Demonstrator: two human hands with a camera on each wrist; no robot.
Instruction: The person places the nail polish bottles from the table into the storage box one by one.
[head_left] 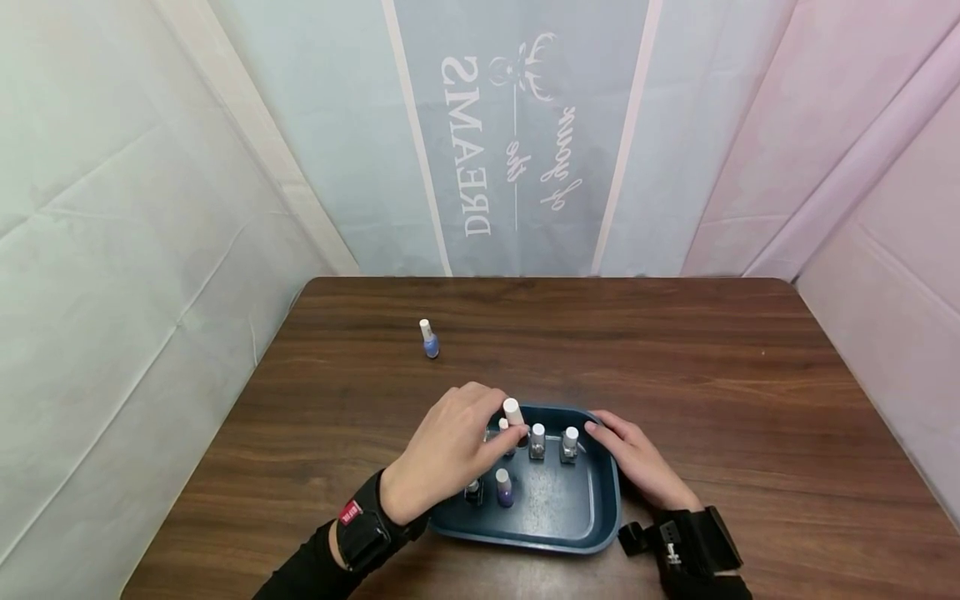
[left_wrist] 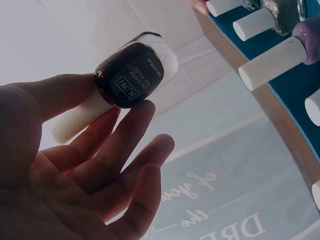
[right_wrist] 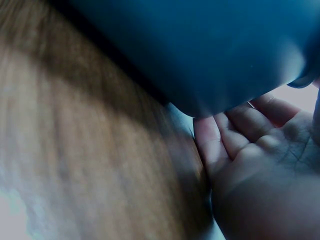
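My left hand [head_left: 450,450] pinches a dark nail polish bottle [left_wrist: 132,75] with a white cap, above the left part of a blue tray [head_left: 558,521]. In the left wrist view, thumb and fingers are around the bottle where its cap meets the glass. The right hand [head_left: 643,460] holds the tray's right far corner, thumb over the rim and the other fingers at the outer wall. Inside the tray stand several white-capped bottles, among them a purple nail polish [head_left: 504,490] and two clear-looking ones near the far side. The left hand partly hides others.
A light blue nail polish [head_left: 430,342] with a white cap stands on the wooden table [head_left: 720,358] beyond the tray, to the left. A printed curtain [head_left: 525,167] hangs behind the table's far edge, with pale cloth at both sides.
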